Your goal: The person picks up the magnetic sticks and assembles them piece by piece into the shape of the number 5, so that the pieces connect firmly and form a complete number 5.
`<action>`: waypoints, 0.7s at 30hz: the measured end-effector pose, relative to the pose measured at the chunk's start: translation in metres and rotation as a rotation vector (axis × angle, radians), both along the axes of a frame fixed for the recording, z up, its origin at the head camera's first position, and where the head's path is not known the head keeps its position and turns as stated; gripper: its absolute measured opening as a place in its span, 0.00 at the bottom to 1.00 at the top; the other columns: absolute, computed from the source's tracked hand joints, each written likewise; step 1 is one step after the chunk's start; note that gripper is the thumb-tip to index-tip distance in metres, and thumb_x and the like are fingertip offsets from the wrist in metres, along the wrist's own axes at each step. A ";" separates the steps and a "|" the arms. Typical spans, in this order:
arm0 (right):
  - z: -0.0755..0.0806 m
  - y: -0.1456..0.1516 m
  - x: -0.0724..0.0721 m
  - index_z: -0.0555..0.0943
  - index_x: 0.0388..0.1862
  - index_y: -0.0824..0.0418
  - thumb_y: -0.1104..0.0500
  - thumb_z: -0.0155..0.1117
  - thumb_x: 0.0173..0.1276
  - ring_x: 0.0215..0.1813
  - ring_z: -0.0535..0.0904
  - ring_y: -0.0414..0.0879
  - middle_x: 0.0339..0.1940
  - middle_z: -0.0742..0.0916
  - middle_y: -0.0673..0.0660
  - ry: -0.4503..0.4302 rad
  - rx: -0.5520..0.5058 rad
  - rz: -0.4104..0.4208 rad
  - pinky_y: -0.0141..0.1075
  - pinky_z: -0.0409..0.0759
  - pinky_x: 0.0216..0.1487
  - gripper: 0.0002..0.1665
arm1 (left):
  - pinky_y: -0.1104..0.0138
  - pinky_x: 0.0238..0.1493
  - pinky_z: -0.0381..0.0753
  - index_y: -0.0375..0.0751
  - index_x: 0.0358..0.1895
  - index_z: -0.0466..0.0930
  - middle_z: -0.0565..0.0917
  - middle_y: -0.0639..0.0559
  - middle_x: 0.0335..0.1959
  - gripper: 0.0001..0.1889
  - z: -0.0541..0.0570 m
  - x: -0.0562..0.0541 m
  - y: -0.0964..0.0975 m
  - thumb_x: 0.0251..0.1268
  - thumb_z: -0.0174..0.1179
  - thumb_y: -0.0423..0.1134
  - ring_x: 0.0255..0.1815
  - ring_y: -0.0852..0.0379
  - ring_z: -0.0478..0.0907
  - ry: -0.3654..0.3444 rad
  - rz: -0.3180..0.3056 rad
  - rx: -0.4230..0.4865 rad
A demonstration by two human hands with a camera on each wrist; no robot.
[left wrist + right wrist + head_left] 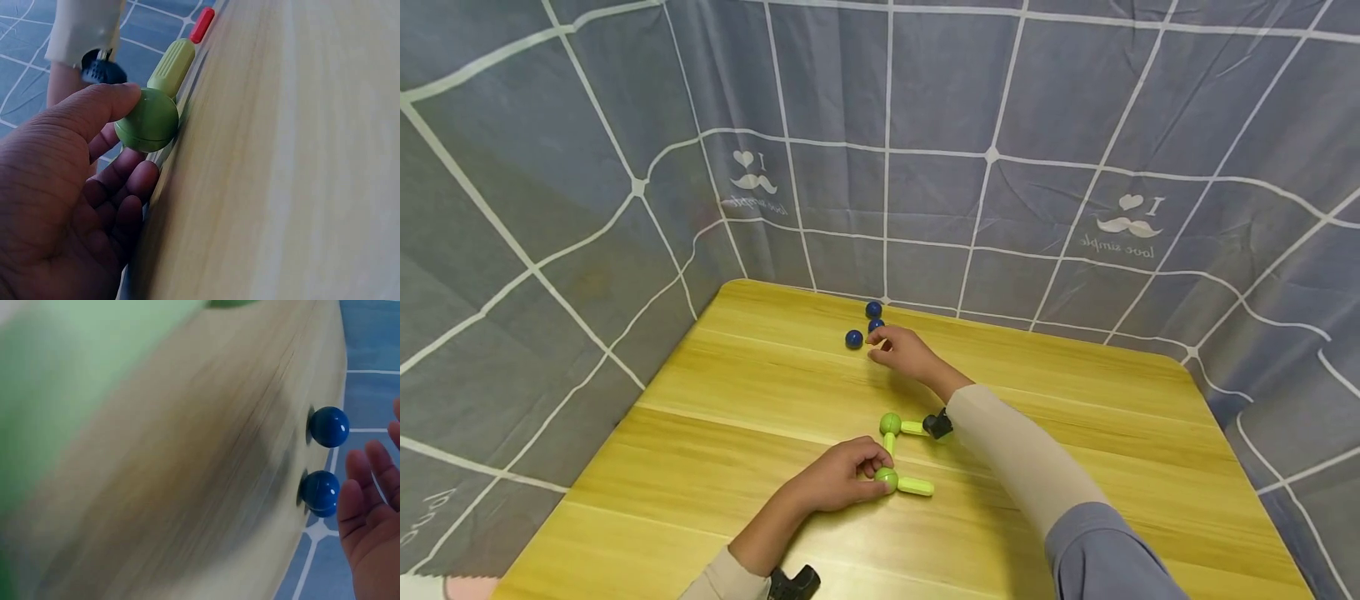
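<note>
My left hand (842,475) pinches a green ball (887,478) between thumb and fingers at the near end of a ball-and-rod piece. From that ball one yellow-green rod (915,486) points right, and another (890,443) leads to a second green ball (891,424). A further yellow-green rod (913,427) extends from it toward my right wrist. My right hand (904,352) reaches over the far part of the table, its fingers loosely bent beside several blue balls (853,339). In the right wrist view the fingers stand close to a blue ball (320,490), with nothing visibly held.
The wooden table (760,383) runs back to a grey curtain (940,192) with white lines. Black wrist devices (795,582) sit on both arms. A red rod tip (202,25) shows beyond the green ball in the left wrist view. A blurred green shape (75,381) fills the right wrist view's left side.
</note>
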State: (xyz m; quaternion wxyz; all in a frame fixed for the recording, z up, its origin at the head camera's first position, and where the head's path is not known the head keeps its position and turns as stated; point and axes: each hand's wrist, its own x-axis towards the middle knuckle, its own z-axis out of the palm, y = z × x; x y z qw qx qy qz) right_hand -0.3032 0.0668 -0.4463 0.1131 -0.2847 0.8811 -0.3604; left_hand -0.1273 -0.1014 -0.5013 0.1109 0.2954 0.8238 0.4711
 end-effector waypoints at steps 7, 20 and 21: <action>0.001 -0.014 -0.013 0.77 0.62 0.63 0.61 0.60 0.74 0.54 0.78 0.52 0.62 0.79 0.61 0.006 0.018 0.010 0.43 0.77 0.53 0.19 | 0.68 0.44 0.76 0.49 0.44 0.81 0.77 0.60 0.36 0.09 0.003 0.000 0.000 0.64 0.68 0.44 0.38 0.60 0.75 0.004 -0.004 0.012; -0.019 -0.033 -0.031 0.71 0.70 0.62 0.61 0.60 0.74 0.70 0.68 0.52 0.69 0.73 0.60 0.079 0.161 0.035 0.43 0.67 0.68 0.27 | 0.67 0.45 0.76 0.51 0.45 0.81 0.76 0.60 0.36 0.09 0.000 0.000 -0.001 0.65 0.67 0.45 0.38 0.60 0.75 0.001 -0.007 0.008; -0.020 -0.034 -0.031 0.71 0.70 0.62 0.61 0.60 0.74 0.70 0.68 0.52 0.69 0.74 0.59 0.086 0.172 0.035 0.43 0.67 0.68 0.27 | 0.67 0.45 0.76 0.51 0.45 0.81 0.76 0.60 0.36 0.09 0.000 0.000 -0.001 0.65 0.67 0.45 0.39 0.60 0.75 0.002 -0.008 0.009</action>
